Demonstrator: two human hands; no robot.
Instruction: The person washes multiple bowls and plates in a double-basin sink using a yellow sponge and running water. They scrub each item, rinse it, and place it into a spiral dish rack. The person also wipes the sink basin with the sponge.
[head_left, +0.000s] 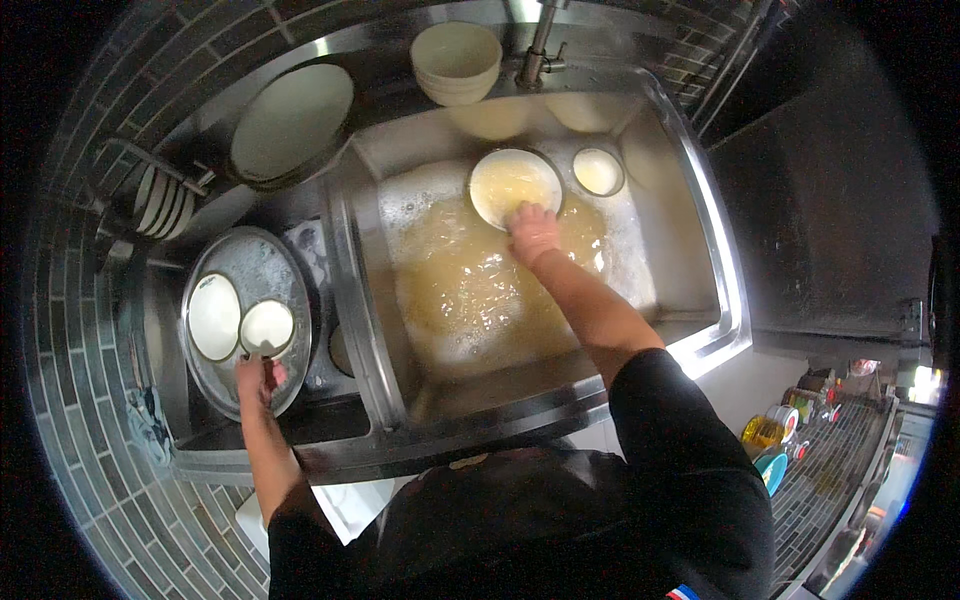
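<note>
In the right basin, full of cloudy, sudsy water, a white bowl (516, 180) with a dark rim sits at the far side. My right hand (534, 229) is at its near edge, fingertips over or on the rim; whether they grip it cannot be told. A smaller white bowl (598, 172) lies just to its right. Over the left basin rests a large round metal tray (259, 251) holding an oval white dish (214, 316) and a small white bowl (268, 328). My left hand (260, 376) is at the near edge of that small bowl, its grip unclear.
Stacked bowls (456, 64) stand behind the right basin, beside the faucet (534, 64). A large pale plate (292, 124) lies on the back left ledge. Several dishes (163, 202) stand on edge at the far left. A metal divider (367, 300) separates the basins.
</note>
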